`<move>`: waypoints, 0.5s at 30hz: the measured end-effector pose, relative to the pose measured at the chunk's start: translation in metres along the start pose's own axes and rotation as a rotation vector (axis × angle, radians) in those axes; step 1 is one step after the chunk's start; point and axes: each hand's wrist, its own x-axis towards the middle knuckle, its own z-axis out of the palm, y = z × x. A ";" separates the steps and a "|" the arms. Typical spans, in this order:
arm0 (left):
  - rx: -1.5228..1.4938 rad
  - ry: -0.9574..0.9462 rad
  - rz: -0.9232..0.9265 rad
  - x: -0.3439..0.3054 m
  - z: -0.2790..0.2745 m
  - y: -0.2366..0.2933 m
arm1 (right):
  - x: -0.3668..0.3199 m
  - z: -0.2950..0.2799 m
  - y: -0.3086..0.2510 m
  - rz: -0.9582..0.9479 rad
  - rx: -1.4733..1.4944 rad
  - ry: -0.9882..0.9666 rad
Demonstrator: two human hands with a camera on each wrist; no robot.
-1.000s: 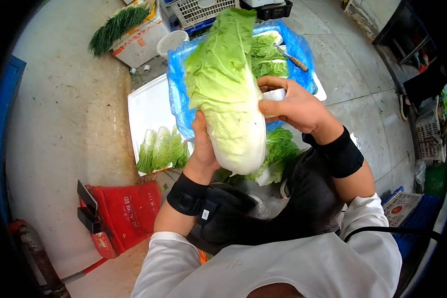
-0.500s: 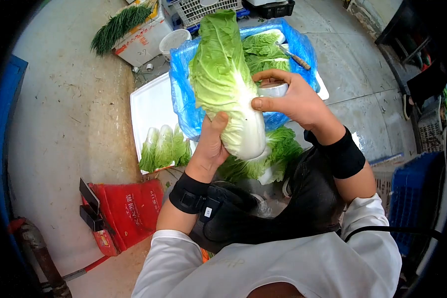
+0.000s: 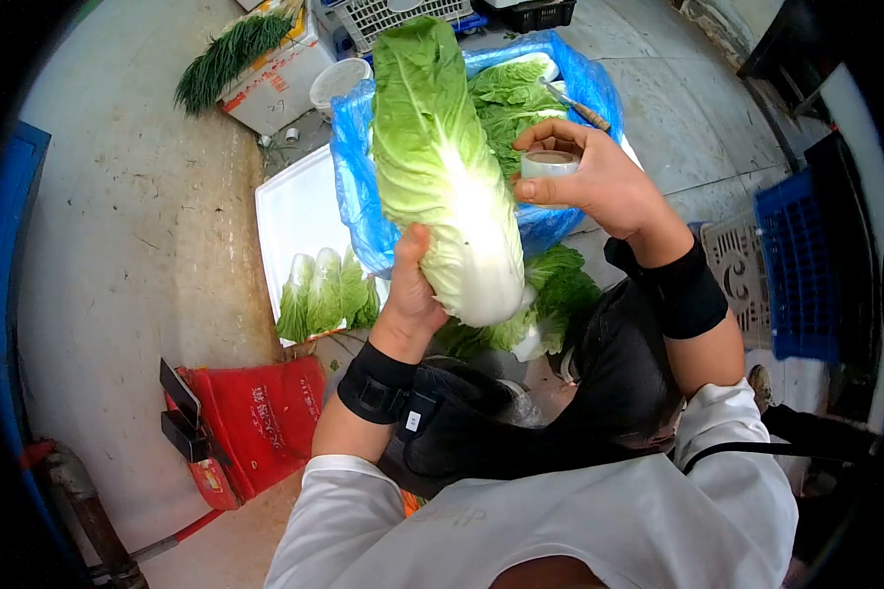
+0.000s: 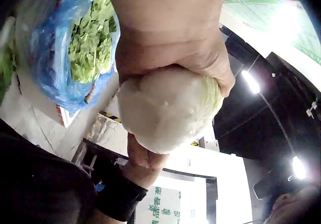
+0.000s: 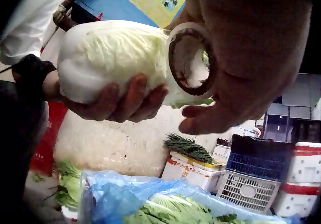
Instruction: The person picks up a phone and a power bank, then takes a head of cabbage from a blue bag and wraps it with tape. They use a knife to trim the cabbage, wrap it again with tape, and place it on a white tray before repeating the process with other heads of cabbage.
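Note:
A large napa cabbage [image 3: 452, 206] is held up in front of the body, leafy end away and white base toward the person. My left hand [image 3: 410, 299] grips it from below, thumb along its left side; its curled fingers [image 5: 133, 98] show under the cabbage in the right wrist view. Beside the cabbage's right side, my right hand [image 3: 614, 187] holds a roll of clear tape [image 3: 548, 165] between thumb and fingers. From the right wrist, the roll's brown core [image 5: 190, 61] overlaps the cabbage's side. The white base [image 4: 160, 113] fills the middle of the left wrist view.
A box lined with blue plastic [image 3: 359, 196] holds more cabbages, with a wooden-handled knife [image 3: 589, 116] on top. Several small cabbages [image 3: 324, 290] lie on a white foam lid [image 3: 290, 211] at left. Another cabbage [image 3: 560, 304] lies by the knees. A red bag [image 3: 265, 417] stands lower left.
My right hand has drawn the tape roll a little to the right, away from the cabbage's side. The cabbage has turned slightly in my left hand, its leafy top shifting left.

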 end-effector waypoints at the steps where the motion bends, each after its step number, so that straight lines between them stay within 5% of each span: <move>1: 0.017 0.029 -0.001 -0.002 0.003 0.001 | 0.000 -0.001 0.002 0.026 0.069 -0.040; 15: -0.111 -0.179 -0.075 -0.012 -0.019 0.004 | -0.009 0.000 0.000 0.066 0.180 -0.308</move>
